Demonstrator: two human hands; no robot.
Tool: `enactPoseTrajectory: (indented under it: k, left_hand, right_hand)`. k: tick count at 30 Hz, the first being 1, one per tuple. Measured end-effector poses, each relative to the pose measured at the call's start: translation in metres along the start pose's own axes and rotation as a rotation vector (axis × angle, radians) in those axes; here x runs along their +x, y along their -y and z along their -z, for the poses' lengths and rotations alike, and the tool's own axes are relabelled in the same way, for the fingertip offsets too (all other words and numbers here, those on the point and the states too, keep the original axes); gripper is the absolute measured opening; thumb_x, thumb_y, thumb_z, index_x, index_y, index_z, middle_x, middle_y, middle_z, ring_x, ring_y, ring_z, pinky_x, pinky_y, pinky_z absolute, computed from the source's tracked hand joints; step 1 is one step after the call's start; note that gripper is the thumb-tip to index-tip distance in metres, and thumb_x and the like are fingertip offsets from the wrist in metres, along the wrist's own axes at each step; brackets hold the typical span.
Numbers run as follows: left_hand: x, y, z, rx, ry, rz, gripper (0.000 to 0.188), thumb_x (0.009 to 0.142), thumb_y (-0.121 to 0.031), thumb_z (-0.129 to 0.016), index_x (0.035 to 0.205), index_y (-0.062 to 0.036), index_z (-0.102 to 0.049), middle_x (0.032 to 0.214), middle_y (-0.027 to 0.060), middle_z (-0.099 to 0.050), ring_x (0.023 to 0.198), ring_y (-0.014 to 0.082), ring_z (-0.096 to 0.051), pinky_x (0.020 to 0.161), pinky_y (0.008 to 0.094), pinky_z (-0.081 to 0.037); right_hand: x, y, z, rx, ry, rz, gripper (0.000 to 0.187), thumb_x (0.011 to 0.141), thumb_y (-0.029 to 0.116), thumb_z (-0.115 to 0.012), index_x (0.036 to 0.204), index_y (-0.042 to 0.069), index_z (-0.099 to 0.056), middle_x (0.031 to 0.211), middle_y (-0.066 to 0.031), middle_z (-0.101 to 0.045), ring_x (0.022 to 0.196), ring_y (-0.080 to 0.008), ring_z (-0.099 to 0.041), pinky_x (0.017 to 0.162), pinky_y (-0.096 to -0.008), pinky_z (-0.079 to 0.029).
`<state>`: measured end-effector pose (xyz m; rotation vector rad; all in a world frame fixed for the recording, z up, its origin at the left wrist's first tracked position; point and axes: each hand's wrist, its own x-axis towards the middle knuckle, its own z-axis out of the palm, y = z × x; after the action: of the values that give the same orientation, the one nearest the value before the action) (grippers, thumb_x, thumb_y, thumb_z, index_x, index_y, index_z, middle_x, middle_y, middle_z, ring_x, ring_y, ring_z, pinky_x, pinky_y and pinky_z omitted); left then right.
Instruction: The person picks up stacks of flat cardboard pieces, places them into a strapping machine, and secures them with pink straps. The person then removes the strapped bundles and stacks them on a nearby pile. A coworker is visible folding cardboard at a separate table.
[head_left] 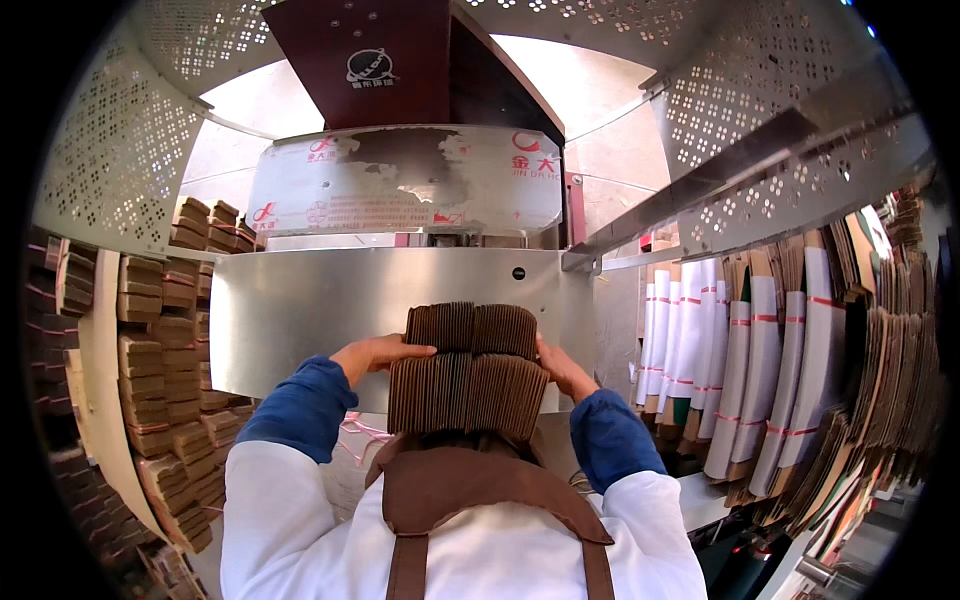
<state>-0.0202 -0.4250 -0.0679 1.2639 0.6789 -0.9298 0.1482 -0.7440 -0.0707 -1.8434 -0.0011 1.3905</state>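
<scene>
Two rows of folded brown cardboard pieces, packed edge-up, are between my hands. The near row of cardboard [470, 395] is close to my body, and the far row of cardboard [472, 328] lies against it over the metal table. My left hand [385, 352] presses the left side, its thumb lying across the near row's top edge where the two rows meet. Against the right side is my right hand [563, 368], with its fingers partly hidden behind the cardboard. Both hands grip the block from opposite ends.
Ahead of the metal table [280, 315] stands a dark red machine [370, 60] with a film-covered front panel [290, 190]. Perforated guards [120, 150] surround it. Bundled cardboard stacks [145, 380] line the left; white-wrapped bundles [760, 350] and loose cardboard sheets [900, 370] stand at right.
</scene>
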Motion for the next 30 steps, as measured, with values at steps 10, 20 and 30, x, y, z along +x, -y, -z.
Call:
enactPoseTrajectory:
  k: [10, 20, 30]
  left_hand:
    - [-0.059, 0.001, 0.006, 0.035, -0.284, -0.714, 0.084, 0.068, -0.019, -0.084, 0.137, 0.0016, -0.04, 0.128, 0.0144, -0.056, 0.118, 0.0236, -0.053, 0.102, 0.0356, -0.041]
    - [0.047, 0.042, 0.023, 0.307, -0.618, -0.95, 0.115, 0.065, -0.029, -0.084, 0.149, 0.0003, -0.011, 0.154, 0.0222, -0.019, 0.142, 0.0378, -0.021, 0.115, 0.0386, -0.023]
    - [-0.042, -0.024, -0.014, 0.525, -0.82, -0.794, 0.118, 0.058, -0.026, -0.084, 0.148, 0.001, -0.013, 0.149, 0.0243, -0.027, 0.134, 0.043, -0.03, 0.112, 0.0448, -0.028]
  right_hand:
    - [-0.052, 0.101, -0.007, 0.135, -0.073, 0.452, 0.072, 0.099, 0.059, -0.026, 0.131, -0.001, -0.05, 0.118, -0.0078, -0.06, 0.103, -0.0159, -0.056, 0.088, -0.0304, -0.045]
    - [0.015, 0.068, -0.022, 0.006, -0.145, 0.355, 0.059, 0.098, 0.044, -0.046, 0.129, -0.006, -0.049, 0.121, -0.0099, -0.059, 0.113, -0.017, -0.051, 0.101, -0.0309, -0.036]
    - [0.062, 0.015, -0.012, 0.616, 0.152, 0.312, 0.06, 0.098, 0.049, -0.042, 0.133, 0.001, -0.045, 0.128, -0.008, -0.055, 0.116, -0.0164, -0.051, 0.102, -0.0341, -0.038]
